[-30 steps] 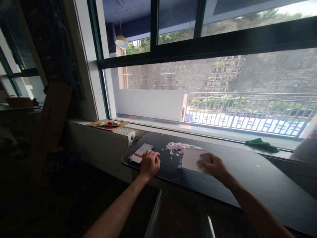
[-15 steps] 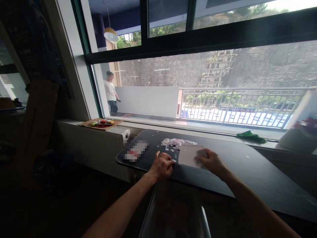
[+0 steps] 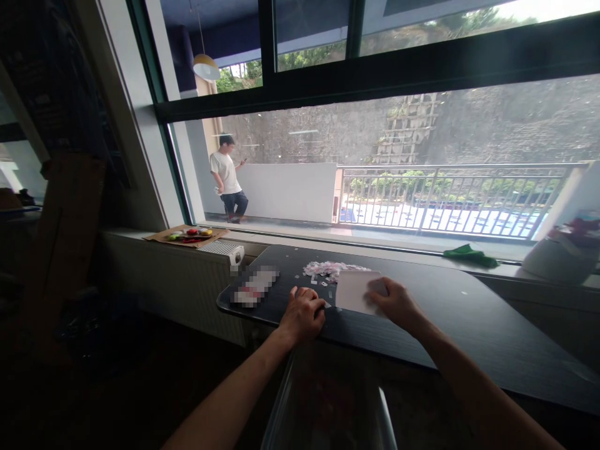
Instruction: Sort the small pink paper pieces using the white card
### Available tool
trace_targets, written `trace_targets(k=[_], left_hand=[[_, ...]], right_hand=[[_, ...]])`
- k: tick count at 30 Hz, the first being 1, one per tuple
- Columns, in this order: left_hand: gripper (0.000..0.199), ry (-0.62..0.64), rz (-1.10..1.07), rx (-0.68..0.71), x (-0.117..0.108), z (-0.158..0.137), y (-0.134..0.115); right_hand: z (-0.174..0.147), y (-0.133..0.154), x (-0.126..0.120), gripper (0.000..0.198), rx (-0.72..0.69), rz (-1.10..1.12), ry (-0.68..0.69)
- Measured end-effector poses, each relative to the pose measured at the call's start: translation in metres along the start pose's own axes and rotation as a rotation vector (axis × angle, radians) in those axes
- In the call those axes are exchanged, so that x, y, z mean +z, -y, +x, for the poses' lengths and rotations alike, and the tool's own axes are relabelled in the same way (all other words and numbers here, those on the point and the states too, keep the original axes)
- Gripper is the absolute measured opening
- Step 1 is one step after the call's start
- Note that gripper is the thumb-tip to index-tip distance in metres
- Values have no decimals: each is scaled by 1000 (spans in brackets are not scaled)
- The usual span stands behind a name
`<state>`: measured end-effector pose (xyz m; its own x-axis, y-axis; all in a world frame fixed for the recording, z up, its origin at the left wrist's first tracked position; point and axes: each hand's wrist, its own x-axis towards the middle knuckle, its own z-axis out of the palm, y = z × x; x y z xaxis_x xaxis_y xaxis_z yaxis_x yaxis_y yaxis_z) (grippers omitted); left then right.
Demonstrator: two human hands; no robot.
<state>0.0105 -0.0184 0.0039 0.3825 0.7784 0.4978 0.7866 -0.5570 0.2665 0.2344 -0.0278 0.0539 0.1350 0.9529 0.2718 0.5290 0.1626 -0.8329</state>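
Note:
My right hand (image 3: 392,296) is closed on the right edge of a flat white card (image 3: 352,290), tilted over the dark table (image 3: 422,312). The fingers of that hand are slightly blurred. Behind the card lies a heap of small white and pink paper pieces (image 3: 323,269), partly hidden by it. My left hand (image 3: 305,309) rests at the table's near edge with its fingers curled. A small white slip (image 3: 327,305) shows at its fingertips; whether they grip it I cannot tell.
A blurred-out white and red item (image 3: 255,286) lies at the table's left end. Below the near edge is a clear plastic bin (image 3: 328,406). Toy-like coloured pieces (image 3: 192,232) and a green cloth (image 3: 470,255) lie on the sill. Outside the window stands a person (image 3: 225,175).
The card and both hands stay in nearly the same place over the table. Outside, the person has moved right and now holds up a phone-like object. The view has shifted slightly.

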Motion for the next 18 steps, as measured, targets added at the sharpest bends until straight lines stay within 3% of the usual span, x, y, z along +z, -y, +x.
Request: trace_targets(k=[8, 14, 18], left_hand=[[19, -56, -73, 4, 1, -1, 2], [19, -262, -140, -151, -9, 8, 15], [18, -321, -68, -219, -11, 6, 26]], right_hand=[[-2, 5, 4, 16, -2, 5, 8], [6, 3, -2, 19, -85, -139, -64], [10, 9, 7, 20, -187, -117, 6]])
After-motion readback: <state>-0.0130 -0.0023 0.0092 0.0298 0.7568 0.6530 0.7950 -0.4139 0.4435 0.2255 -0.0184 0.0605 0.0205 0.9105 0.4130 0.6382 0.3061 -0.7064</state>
